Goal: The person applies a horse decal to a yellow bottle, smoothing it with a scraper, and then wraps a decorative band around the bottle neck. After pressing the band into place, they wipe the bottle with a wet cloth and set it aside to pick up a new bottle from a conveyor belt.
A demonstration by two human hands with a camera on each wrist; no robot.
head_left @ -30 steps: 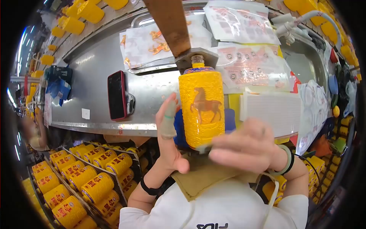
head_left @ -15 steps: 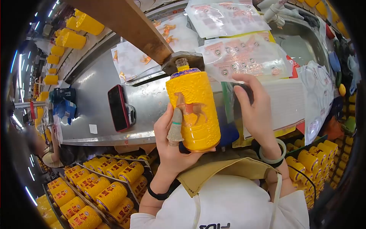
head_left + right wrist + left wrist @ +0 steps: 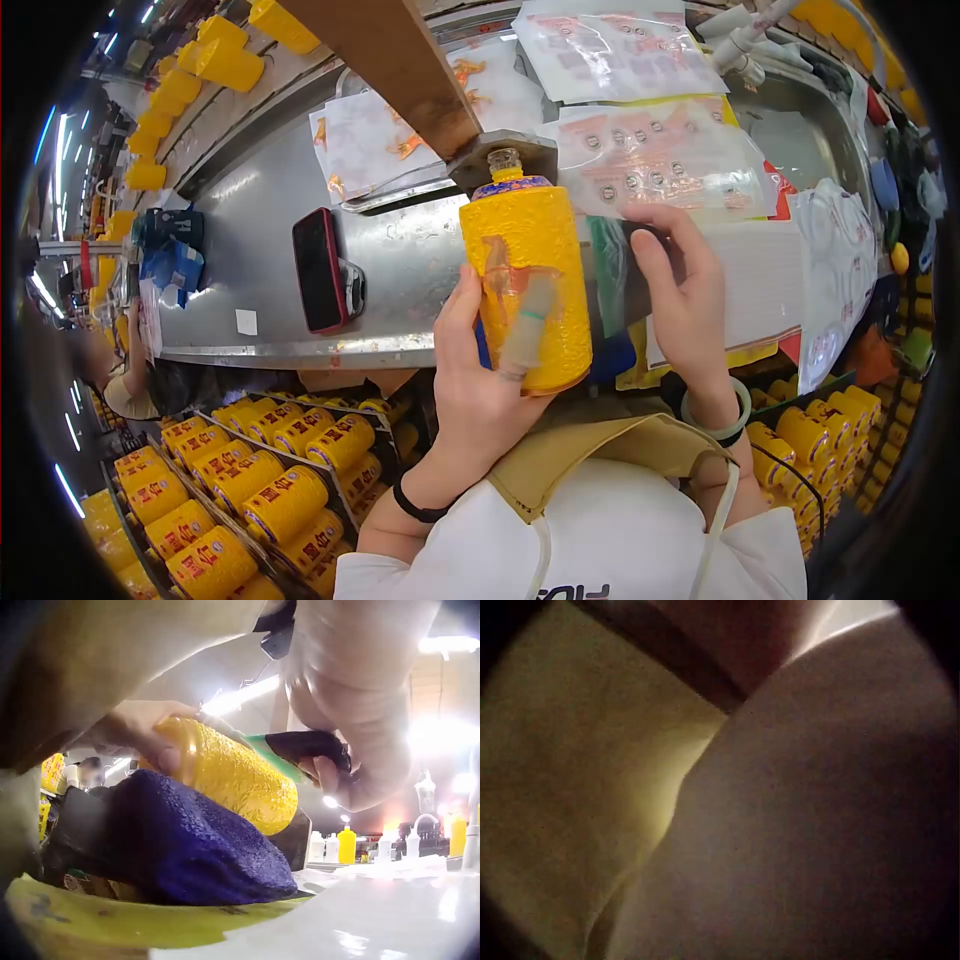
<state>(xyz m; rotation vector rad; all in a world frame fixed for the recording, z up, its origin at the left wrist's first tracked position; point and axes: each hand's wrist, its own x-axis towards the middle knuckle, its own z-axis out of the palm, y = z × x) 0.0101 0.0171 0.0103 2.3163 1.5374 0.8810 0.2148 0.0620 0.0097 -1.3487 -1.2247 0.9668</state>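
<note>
A yellow embossed bottle [image 3: 565, 340] with a brown horse picture [image 3: 497, 270] lies tilted, its glass neck at the metal bracket of a wooden arm. My left hand [image 3: 468, 405] holds its lower end. A finger in a pale finger cot [image 3: 530, 320], blurred, lies across the horse picture. In the right wrist view the left thumb [image 3: 169, 759] shows at the bottle's base. Right of the bottle, my right hand [image 3: 695, 310] pinches a scraper with a black handle [image 3: 311, 744] and a green blade [image 3: 606, 265]. The left wrist view shows mostly blurred skin and tan cloth.
A blue cloth-like pad [image 3: 202, 840] sits below the bottle. Printed decal sheets [image 3: 660, 160] and white paper [image 3: 740, 270] lie on the right. A phone [image 3: 318, 270] rests on the metal table [image 3: 250, 200]. Crates of yellow bottles [image 3: 245, 490] stand at lower left.
My left hand went from beside the bottle to holding it, and its covered finger moved right across the horse picture. My right hand left the bottle's base for its right side.
</note>
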